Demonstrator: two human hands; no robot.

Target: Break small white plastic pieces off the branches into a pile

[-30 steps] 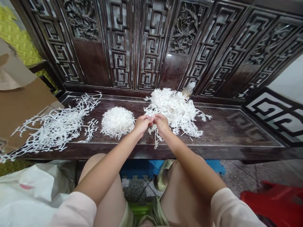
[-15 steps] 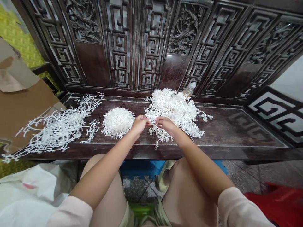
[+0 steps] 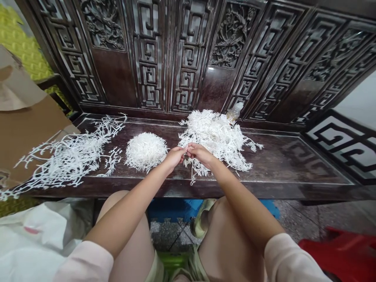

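Note:
My left hand (image 3: 174, 158) and my right hand (image 3: 201, 153) meet at their fingertips above the dark wooden bench top (image 3: 282, 164). Both seem to pinch a thin white sprig (image 3: 192, 169), which hangs below them and is partly hidden by my fingers. My right hand lies against the front of a large loose pile of white branching sprigs (image 3: 213, 135). Just beyond my left hand sits a compact round bundle of fine white sprigs (image 3: 145, 152). Farther left, long white branches (image 3: 73, 156) lie spread out.
A carved dark wood panel (image 3: 188, 58) rises behind the bench, with a small plastic bottle (image 3: 234, 111) behind the pile. Brown cardboard (image 3: 26, 133) stands at the left, a white sack (image 3: 29, 246) lies below it, and a red stool (image 3: 337, 250) sits at the lower right.
My fingertips have come back together after being slightly apart half a second ago. The piles on the bench have not visibly moved.

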